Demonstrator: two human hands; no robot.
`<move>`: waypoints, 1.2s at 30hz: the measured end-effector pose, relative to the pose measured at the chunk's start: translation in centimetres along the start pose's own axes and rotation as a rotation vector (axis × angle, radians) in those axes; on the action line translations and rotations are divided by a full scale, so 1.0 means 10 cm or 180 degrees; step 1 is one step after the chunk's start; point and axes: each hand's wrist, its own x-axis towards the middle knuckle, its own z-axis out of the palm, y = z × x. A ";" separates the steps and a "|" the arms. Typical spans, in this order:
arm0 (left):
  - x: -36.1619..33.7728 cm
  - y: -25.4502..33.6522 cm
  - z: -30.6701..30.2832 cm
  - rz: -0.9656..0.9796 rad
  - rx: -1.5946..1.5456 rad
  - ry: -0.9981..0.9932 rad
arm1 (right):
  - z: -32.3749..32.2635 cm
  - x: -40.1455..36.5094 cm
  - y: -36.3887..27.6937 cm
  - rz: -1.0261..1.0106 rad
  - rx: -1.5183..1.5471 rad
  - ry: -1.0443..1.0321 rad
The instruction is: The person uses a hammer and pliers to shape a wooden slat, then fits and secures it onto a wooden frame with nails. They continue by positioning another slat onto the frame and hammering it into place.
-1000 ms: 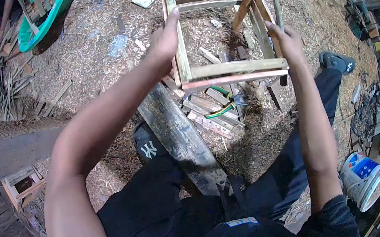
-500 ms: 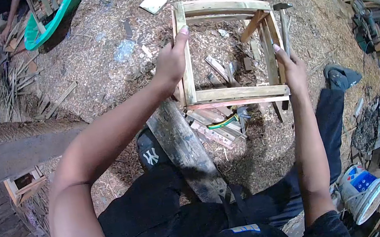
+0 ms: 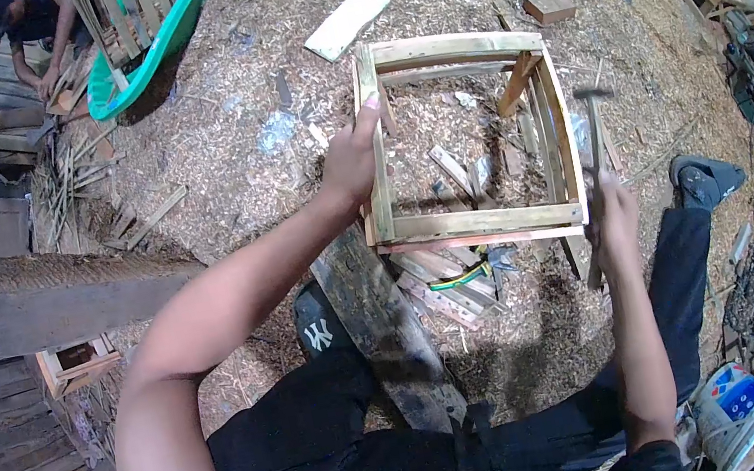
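Observation:
A square frame of pale wood strips [image 3: 485, 219] is held up over the wood plank [image 3: 381, 326] between my legs. My left hand [image 3: 353, 165] is closed around its left side, thumb on top. In my right hand [image 3: 616, 218] is a hammer [image 3: 594, 132], gripped by the handle with its metal head pointing away from me. The hammer stands just right of the frame, and that hand appears apart from the wood. Through and below the frame I see scrap wood strips [image 3: 454, 298] and a green-and-yellow curved strip [image 3: 460, 278] on the ground.
Wood shavings cover the ground. A green basin [image 3: 164, 59] with slatted wood stands at upper left, near another person's hands [image 3: 46, 84]. A wood block [image 3: 549, 6] lies beyond the frame. A white bucket [image 3: 744, 418] stands at lower right; a thick beam [image 3: 66, 300] lies left.
My right hand has come off the frame's right side and now holds only the hammer, nearer to me. My left hand keeps its grip. The whole view has shifted slightly.

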 end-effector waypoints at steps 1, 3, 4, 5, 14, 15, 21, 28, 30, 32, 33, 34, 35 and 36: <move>-0.03 0.04 0.02 -0.0032 -0.0052 0.0005 | -0.18 0.06 0.30 -0.0153 -0.0276 0.0029; -0.01 0.04 0.02 -0.0070 -0.0016 0.0038 | -0.36 0.04 0.70 -0.0180 -0.0581 0.0018; -0.01 0.03 0.01 -0.0127 0.0034 0.0053 | -0.41 -0.04 0.79 -0.0042 -0.0604 -0.0020; -0.01 0.02 -0.01 -0.0136 0.0033 0.0047 | -0.43 0.00 1.10 -0.0291 -0.0483 0.0079; -0.05 0.07 0.02 -0.0317 -0.0176 -0.0025 | -0.22 -0.03 1.35 -0.1069 -0.1859 -0.0401; 0.02 -0.01 -0.04 -0.0213 -0.0044 -0.0030 | -0.23 -0.03 1.31 -0.1005 -0.1936 -0.0458; 0.11 -0.09 -0.08 -0.0120 -0.0033 -0.0118 | -0.29 -0.12 1.30 -0.2601 -0.2335 0.0490; -0.02 0.03 -0.03 -0.0364 -0.0102 -0.0015 | -0.71 0.12 1.69 -0.2300 -0.2457 0.0856; -0.01 0.01 -0.08 -0.0655 -0.0118 -0.0150 | -0.70 0.14 1.86 -0.2411 -0.2417 0.0816; 0.03 -0.06 -0.10 -0.0561 -0.0170 -0.0157 | -0.70 0.19 1.90 -0.2365 -0.2327 0.0825; 0.06 -0.08 -0.16 -0.0746 -0.0215 -0.0317 | -0.71 0.19 1.90 -0.2392 -0.2349 0.0865; 0.04 -0.06 -0.11 -0.0748 -0.0225 -0.0336 | -0.71 0.21 1.91 -0.2435 -0.2360 0.0885; 0.01 -0.03 -0.08 -0.0656 -0.0227 -0.0247 | -0.71 0.27 1.99 -0.2545 -0.2491 0.1024; -0.04 -0.01 -0.06 -0.0584 -0.0204 -0.0148 | -0.72 0.25 1.96 -0.2506 -0.2368 0.0944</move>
